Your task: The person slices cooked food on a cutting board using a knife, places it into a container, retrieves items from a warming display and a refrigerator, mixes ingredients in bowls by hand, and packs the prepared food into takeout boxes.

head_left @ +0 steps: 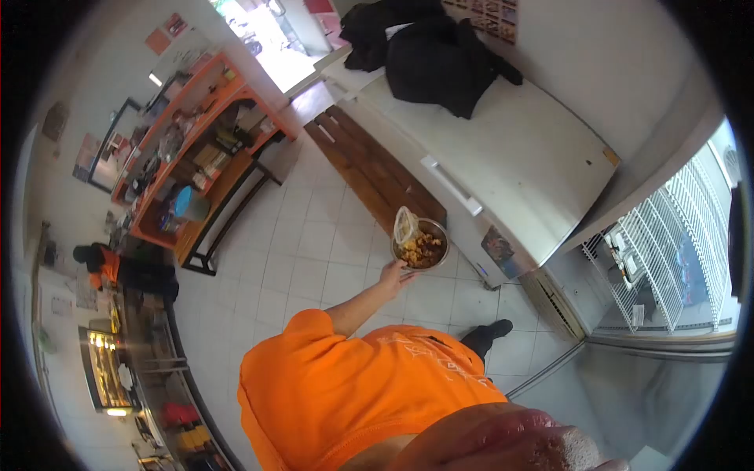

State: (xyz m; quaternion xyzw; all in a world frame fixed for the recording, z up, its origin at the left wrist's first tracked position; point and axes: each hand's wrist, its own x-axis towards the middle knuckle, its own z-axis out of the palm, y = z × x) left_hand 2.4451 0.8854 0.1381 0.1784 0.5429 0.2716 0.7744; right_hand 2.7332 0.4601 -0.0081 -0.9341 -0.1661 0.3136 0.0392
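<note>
My left hand [395, 275] is closed on the near side of a round metal bowl [446, 250], with the arm stretched out ahead of me. Chunks of brown and golden food [422, 253] fill the bowl. Against its far left rim sits a pale, translucent plastic bag [405, 226]; what is inside it I cannot make out. The bowl is held above the tiled floor, by the end of a brown slatted bench [369, 173]. No part of my right hand shows.
A white chest freezer [503, 157] stands ahead, dark clothing [440, 63] piled on it. At right, an open refrigerated cabinet shows white wire shelves [660, 235]. Orange shelving [181, 133] lines the left wall. Another person [118, 267] stands by the far-left counter near a lit display case [107, 369].
</note>
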